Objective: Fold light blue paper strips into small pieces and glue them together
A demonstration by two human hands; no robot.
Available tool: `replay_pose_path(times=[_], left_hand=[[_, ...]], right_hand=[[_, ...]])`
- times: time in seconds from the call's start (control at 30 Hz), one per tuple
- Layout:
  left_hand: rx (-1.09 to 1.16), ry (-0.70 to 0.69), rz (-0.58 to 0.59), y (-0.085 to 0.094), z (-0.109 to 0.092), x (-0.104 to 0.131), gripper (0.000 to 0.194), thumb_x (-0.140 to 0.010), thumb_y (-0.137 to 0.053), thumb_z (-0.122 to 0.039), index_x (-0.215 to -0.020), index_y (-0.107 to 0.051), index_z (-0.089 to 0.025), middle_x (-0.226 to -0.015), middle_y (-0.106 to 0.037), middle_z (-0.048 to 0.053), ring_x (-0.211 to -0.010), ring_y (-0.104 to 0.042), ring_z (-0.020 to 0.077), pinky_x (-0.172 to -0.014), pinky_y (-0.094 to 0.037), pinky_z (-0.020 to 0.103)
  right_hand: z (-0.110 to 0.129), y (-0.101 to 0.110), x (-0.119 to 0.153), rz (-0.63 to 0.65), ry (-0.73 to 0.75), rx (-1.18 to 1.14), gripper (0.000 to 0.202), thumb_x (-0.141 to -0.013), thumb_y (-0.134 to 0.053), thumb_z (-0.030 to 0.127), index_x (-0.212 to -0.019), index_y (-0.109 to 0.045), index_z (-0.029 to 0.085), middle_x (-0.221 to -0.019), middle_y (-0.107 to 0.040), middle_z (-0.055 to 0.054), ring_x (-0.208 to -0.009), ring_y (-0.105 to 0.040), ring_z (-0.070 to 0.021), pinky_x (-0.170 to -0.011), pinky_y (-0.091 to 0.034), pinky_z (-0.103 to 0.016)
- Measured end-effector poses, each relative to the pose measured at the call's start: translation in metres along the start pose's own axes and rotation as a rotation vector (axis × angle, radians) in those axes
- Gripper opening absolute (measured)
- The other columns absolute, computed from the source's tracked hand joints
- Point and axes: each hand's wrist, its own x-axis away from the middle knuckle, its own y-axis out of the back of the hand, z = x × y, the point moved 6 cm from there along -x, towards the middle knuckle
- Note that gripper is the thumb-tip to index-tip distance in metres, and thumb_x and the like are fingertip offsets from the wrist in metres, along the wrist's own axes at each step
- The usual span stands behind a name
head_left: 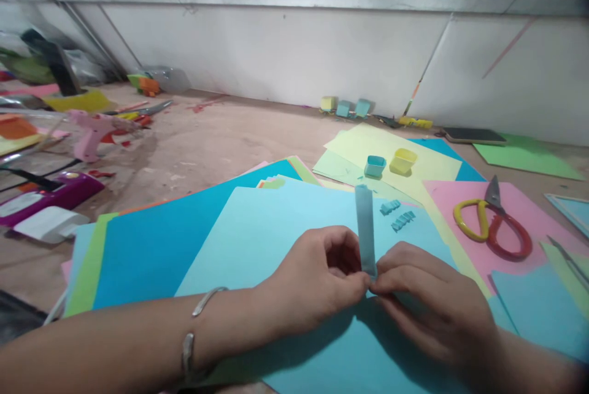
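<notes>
A narrow blue paper strip [365,228] stands upright between my hands, its lower end pinched. My left hand [317,277] is closed on that lower end from the left, thumb and fingertips pressed together. From the other side, my right hand [432,302] pinches the same end with thumb and forefinger. Below lies a large light blue paper sheet [271,228]. Just right of the strip, two small folded blue paper pieces [403,221] rest on the sheet. Farther back sit a small blue paper cup [375,166] and a yellow paper cup [404,161].
Scissors [494,222] with yellow and red handles lie on pink paper at right, near tweezers [568,259]. A pink glue gun [87,136], a purple power strip [69,191] and a white charger [50,223] are at left. Small paper blocks [343,108] stand by the wall.
</notes>
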Motion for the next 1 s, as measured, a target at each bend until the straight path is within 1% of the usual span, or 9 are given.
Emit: replay_pose_path(times=[0.1, 0.2, 0.33, 0.43, 0.53, 0.7, 0.87, 1.0], left_hand=[[0.027, 0.001, 0.032, -0.002, 0.000, 0.000, 0.013, -0.062, -0.066, -0.015, -0.068, -0.055, -0.017, -0.068, -0.059, 0.000, -0.068, -0.056, 0.0152, -0.066, -0.046, 0.029], [0.075, 0.030, 0.070, -0.004, -0.001, 0.000, 0.013, -0.061, -0.066, -0.014, -0.069, -0.056, -0.016, -0.069, -0.059, 0.000, -0.070, -0.057, 0.0158, -0.069, -0.047, 0.030], [0.019, 0.048, 0.084, -0.005, -0.004, 0.002, 0.011, -0.062, -0.066, -0.015, -0.070, -0.059, -0.015, -0.070, -0.060, 0.000, -0.066, -0.053, 0.0131, -0.063, -0.043, 0.027], [-0.013, 0.050, 0.090, -0.004, -0.004, 0.002, 0.011, -0.061, -0.065, -0.014, -0.071, -0.060, -0.014, -0.071, -0.062, 0.001, -0.066, -0.053, 0.0133, -0.063, -0.043, 0.026], [-0.045, 0.067, 0.077, -0.002, -0.004, 0.000, 0.012, -0.061, -0.065, -0.015, -0.072, -0.062, -0.013, -0.069, -0.063, 0.001, -0.064, -0.054, 0.0134, -0.061, -0.043, 0.026], [-0.041, 0.130, 0.061, 0.000, -0.003, -0.004, 0.014, -0.063, -0.068, -0.019, -0.072, -0.060, -0.013, -0.058, -0.062, 0.001, -0.055, -0.056, 0.0128, -0.055, -0.043, 0.025], [0.015, 0.121, 0.036, 0.001, -0.004, -0.005, 0.019, -0.068, -0.070, -0.025, -0.069, -0.055, -0.014, -0.058, -0.063, 0.002, -0.057, -0.061, 0.0133, -0.058, -0.046, 0.025], [0.054, 0.126, 0.023, 0.001, -0.002, -0.005, 0.024, -0.070, -0.073, -0.026, -0.069, -0.052, -0.016, -0.057, -0.064, 0.002, -0.054, -0.062, 0.0134, -0.054, -0.046, 0.024]], right_hand=[[0.000, -0.001, 0.004, 0.013, 0.001, 0.017, 0.015, -0.087, -0.052, 0.006, -0.087, -0.057, 0.019, -0.078, -0.062, -0.003, -0.069, -0.058, -0.0134, -0.060, -0.050, -0.024], [0.001, -0.002, 0.007, 0.024, 0.009, 0.032, 0.014, -0.088, -0.051, 0.006, -0.087, -0.057, 0.019, -0.079, -0.061, -0.004, -0.070, -0.056, -0.0147, -0.061, -0.048, -0.026], [0.003, -0.002, 0.007, 0.016, 0.013, 0.027, 0.013, -0.089, -0.050, 0.007, -0.086, -0.057, 0.018, -0.078, -0.060, -0.004, -0.069, -0.055, -0.0150, -0.061, -0.046, -0.026], [0.002, -0.002, 0.006, 0.025, 0.000, 0.001, 0.013, -0.089, -0.049, 0.007, -0.085, -0.058, 0.017, -0.077, -0.060, -0.004, -0.069, -0.055, -0.0141, -0.060, -0.046, -0.025], [-0.001, -0.003, 0.007, 0.042, 0.003, -0.022, 0.013, -0.089, -0.049, 0.008, -0.086, -0.058, 0.017, -0.076, -0.061, -0.004, -0.069, -0.055, -0.0145, -0.060, -0.046, -0.025], [-0.012, -0.006, 0.008, 0.066, -0.020, -0.058, 0.010, -0.090, -0.053, 0.010, -0.088, -0.058, 0.018, -0.076, -0.063, -0.003, -0.071, -0.056, -0.0144, -0.064, -0.046, -0.026], [-0.016, -0.004, 0.008, 0.060, -0.002, -0.061, 0.012, -0.089, -0.052, 0.008, -0.090, -0.057, 0.019, -0.077, -0.064, -0.003, -0.071, -0.057, -0.0148, -0.064, -0.046, -0.026], [-0.016, -0.005, 0.008, 0.047, 0.036, -0.026, 0.018, -0.089, -0.048, 0.005, -0.093, -0.059, 0.020, -0.078, -0.065, -0.002, -0.071, -0.056, -0.0144, -0.064, -0.047, -0.025]])
